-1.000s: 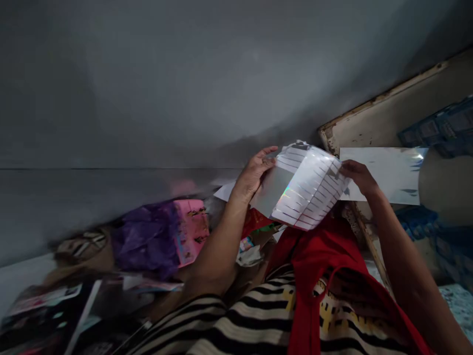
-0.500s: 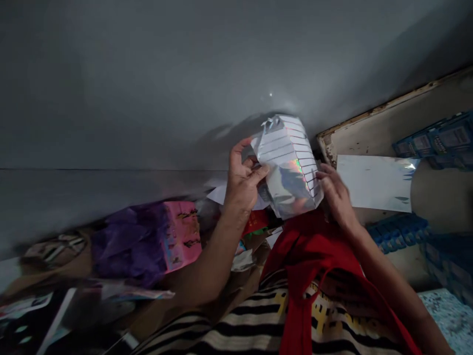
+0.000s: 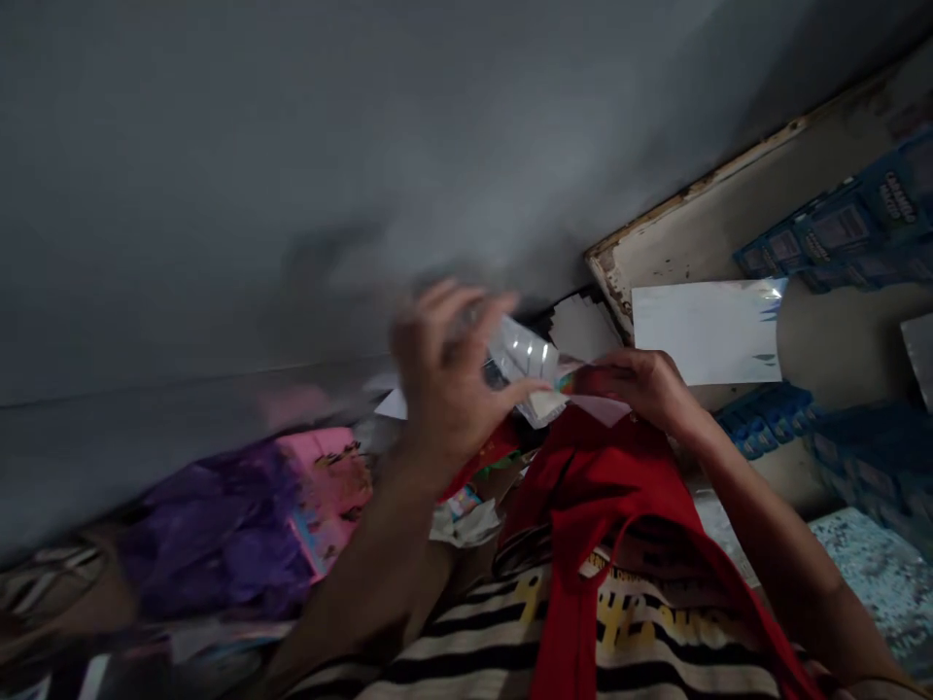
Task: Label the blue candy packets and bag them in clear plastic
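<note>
A shiny, clear plastic box (image 3: 523, 352) with a lined side is tilted in front of my body, above the red apron (image 3: 604, 476). My left hand (image 3: 448, 374) is smeared by motion. It curls around the box's left end, its thumb along the lower edge and its fingers over the top. On the other side, my right hand (image 3: 641, 381) has its fingers pinched together at a thin, see-through flap (image 3: 602, 408) of the box. What is inside the box, if anything, I cannot make out.
A purple plastic bag (image 3: 219, 544) and a pink printed pack (image 3: 328, 486) lie at lower left. At right are a white reflective sheet (image 3: 707, 332), blue packets (image 3: 765, 418) and blue display boxes (image 3: 838, 228). A grey wall (image 3: 219, 175) rises ahead, with a chipped edge (image 3: 700, 190).
The box has turned and dropped lower, its wide lined face no longer facing me. My left hand has moved left and over its end. My right hand now pinches a flap. The view has shifted.
</note>
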Demonstrator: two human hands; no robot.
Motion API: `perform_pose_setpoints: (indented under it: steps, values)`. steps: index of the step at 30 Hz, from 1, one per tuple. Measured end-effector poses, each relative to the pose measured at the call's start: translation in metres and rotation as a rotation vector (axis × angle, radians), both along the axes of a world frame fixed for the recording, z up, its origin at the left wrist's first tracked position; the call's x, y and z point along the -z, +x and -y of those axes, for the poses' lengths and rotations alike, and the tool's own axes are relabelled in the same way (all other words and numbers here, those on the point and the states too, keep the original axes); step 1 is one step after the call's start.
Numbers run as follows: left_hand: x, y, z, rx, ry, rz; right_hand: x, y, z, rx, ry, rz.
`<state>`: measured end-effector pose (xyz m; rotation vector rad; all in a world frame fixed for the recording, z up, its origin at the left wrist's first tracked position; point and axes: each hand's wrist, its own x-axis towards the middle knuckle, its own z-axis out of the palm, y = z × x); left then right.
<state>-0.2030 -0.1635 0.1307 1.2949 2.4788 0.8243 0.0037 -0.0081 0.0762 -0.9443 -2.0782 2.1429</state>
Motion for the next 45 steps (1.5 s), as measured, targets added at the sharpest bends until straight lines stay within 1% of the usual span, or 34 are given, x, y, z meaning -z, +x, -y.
perform_pose_setpoints:
  steps: [1,2,3,4,5,6,8,9,11,14,15,17,19,20,22,24,26,28,31,33,35,38,40,42,43,45]
  values:
    - [0.000,-0.004,-0.012,0.201,-0.073,0.064,-0.008,0.007,-0.003,-0.061,-0.015,-0.015]
    - [0.003,-0.006,-0.025,0.397,-0.160,0.164,-0.014,0.015,-0.005,-0.100,-0.024,-0.019]
    - [0.010,-0.007,-0.039,0.569,-0.257,0.277,-0.019,0.025,-0.007,-0.106,-0.027,-0.007]
    - [0.020,-0.005,-0.052,0.705,-0.353,0.389,-0.021,0.036,-0.008,-0.078,-0.025,0.018]
    - [0.031,-0.002,-0.066,0.811,-0.440,0.494,-0.020,0.050,-0.010,-0.023,-0.027,0.050]
    - [0.042,0.003,-0.078,0.889,-0.507,0.585,-0.016,0.065,-0.011,0.047,-0.033,0.080]
    - [0.062,0.019,-0.100,0.975,-0.568,0.731,-0.003,0.098,-0.015,0.209,-0.032,0.134]
    - [0.070,0.029,-0.110,0.992,-0.576,0.791,0.004,0.114,-0.017,0.287,-0.005,0.167]
    - [0.085,0.052,-0.128,0.968,-0.580,0.890,0.018,0.142,-0.023,0.388,0.130,0.279]
    - [0.102,0.083,-0.150,0.879,-0.610,1.013,0.028,0.166,-0.028,0.389,0.452,0.495]
    - [0.107,0.092,-0.156,0.865,-0.630,1.050,0.028,0.170,-0.028,0.382,0.566,0.541]
    - [0.114,0.106,-0.166,0.875,-0.683,1.105,0.026,0.172,-0.023,0.381,0.773,0.573]
    - [0.117,0.117,-0.176,0.929,-0.726,1.108,0.024,0.169,-0.014,0.366,0.914,0.557]
    - [0.116,0.122,-0.180,0.968,-0.740,1.089,0.025,0.167,-0.010,0.346,0.949,0.542]
    - [0.115,0.131,-0.188,1.033,-0.757,1.043,0.033,0.162,-0.001,0.311,0.985,0.510]
    - [0.113,0.140,-0.194,1.035,-0.757,1.021,0.046,0.160,0.006,0.293,1.011,0.478]
    - [0.113,0.147,-0.197,0.995,-0.787,1.051,0.062,0.160,0.013,0.294,1.043,0.446]
    - [0.115,0.151,-0.197,0.947,-0.839,1.133,0.076,0.162,0.023,0.310,1.074,0.414]
    - [0.117,0.152,-0.196,0.887,-0.891,1.236,0.085,0.169,0.040,0.339,1.106,0.384]
    - [0.118,0.150,-0.196,0.864,-0.911,1.222,0.084,0.173,0.050,0.355,1.105,0.364]
    - [0.118,0.148,-0.197,0.868,-0.930,1.155,0.080,0.175,0.055,0.371,1.084,0.342]
    - [0.119,0.145,-0.200,0.908,-0.942,1.023,0.073,0.175,0.053,0.388,1.053,0.334]
    - [0.123,0.142,-0.203,0.938,-0.943,0.944,0.070,0.175,0.049,0.398,1.048,0.345]
    - [0.133,0.137,-0.208,0.950,-0.937,0.865,0.065,0.176,0.047,0.424,1.019,0.343]
    - [0.141,0.134,-0.212,0.939,-0.923,0.829,0.063,0.179,0.047,0.453,0.988,0.335]
    - [0.165,0.128,-0.221,0.903,-0.878,0.750,0.056,0.187,0.050,0.548,0.887,0.323]
